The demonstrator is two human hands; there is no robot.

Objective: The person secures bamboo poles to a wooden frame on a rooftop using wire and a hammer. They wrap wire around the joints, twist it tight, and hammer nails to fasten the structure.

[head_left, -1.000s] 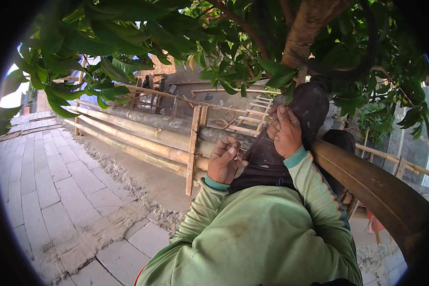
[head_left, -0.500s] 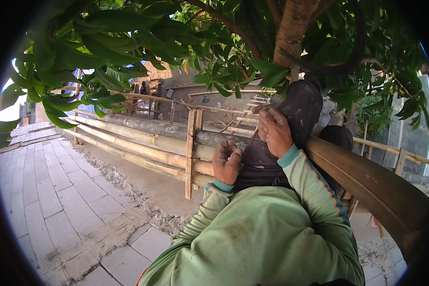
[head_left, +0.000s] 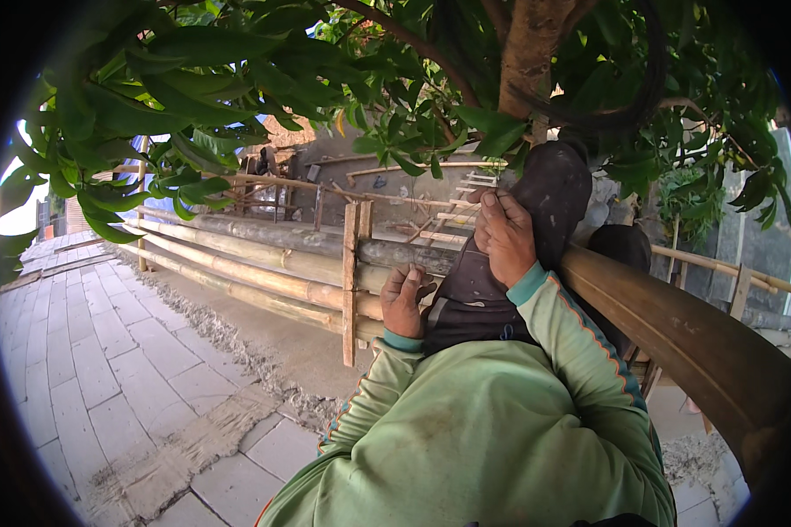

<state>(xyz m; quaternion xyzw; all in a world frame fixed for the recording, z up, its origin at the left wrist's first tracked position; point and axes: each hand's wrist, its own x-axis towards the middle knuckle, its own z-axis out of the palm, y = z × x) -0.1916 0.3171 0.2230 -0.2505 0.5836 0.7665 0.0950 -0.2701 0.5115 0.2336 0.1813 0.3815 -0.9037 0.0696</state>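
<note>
My right hand [head_left: 508, 235] is raised in front of my dark-trousered knee [head_left: 554, 189], thumb and fingertips pinched together. Whatever lies in that pinch is too small to make out. Lower and to the left, my left hand [head_left: 404, 300] is held with its fingers curled in toward the thumb, beside my thigh and close to the ends of the bamboo poles [head_left: 312, 290]. Nothing I can name shows in it. The two hands are apart, with my trouser leg between and behind them.
An upright wooden slat [head_left: 350, 285] crosses the stacked bamboo at left. A thick brown bamboo pole [head_left: 677, 338] slants past my right side. Leafy branches [head_left: 202, 97] and a tree trunk [head_left: 527, 61] hang overhead. Pale block paving [head_left: 88, 369] spreads at lower left; a wooden ladder-like frame [head_left: 461, 211] stands below.
My left hand has moved slightly left and its fingers have shifted. My right hand has risen a little. The thin dark strand seen between them before no longer shows clearly.
</note>
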